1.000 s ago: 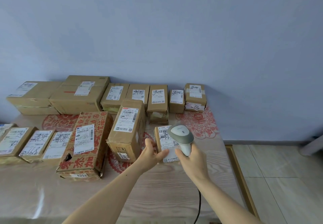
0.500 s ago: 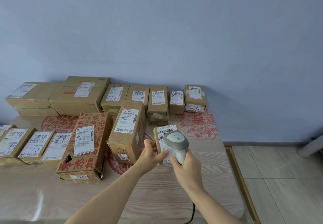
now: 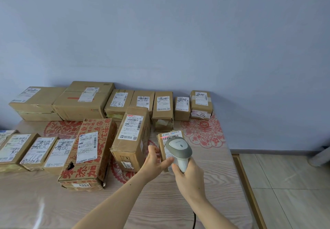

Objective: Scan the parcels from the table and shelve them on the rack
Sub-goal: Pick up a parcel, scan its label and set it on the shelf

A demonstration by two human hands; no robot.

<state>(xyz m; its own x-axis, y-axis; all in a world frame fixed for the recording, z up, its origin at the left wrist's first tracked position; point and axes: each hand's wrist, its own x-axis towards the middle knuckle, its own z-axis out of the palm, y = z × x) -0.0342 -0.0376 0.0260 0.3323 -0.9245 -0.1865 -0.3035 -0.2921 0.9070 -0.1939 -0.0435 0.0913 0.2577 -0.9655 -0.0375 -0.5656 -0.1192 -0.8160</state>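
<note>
Scanner lowered over the parcel since a second ago, red line now on its label.

Right hand (image 3: pixel 190 177) wraps the smooth grey-and-white plastic pistol-shaped barcode scanner (image 3: pixel 179 151); left hand (image 3: pixel 154 162) pinches the small brown cardboard parcel (image 3: pixel 165 139) by its left edge. It lies flat on the wood-grain counter (image 3: pixel 160 202), at 3 o'clock of a tall creased carton (image 3: pixel 131 139).

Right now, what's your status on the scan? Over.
Left hand holds the small parcel; right hand grips the scanner. Red scan line on the parcel's barcode. Tall box stands close on its left, nothing blocking.
</note>
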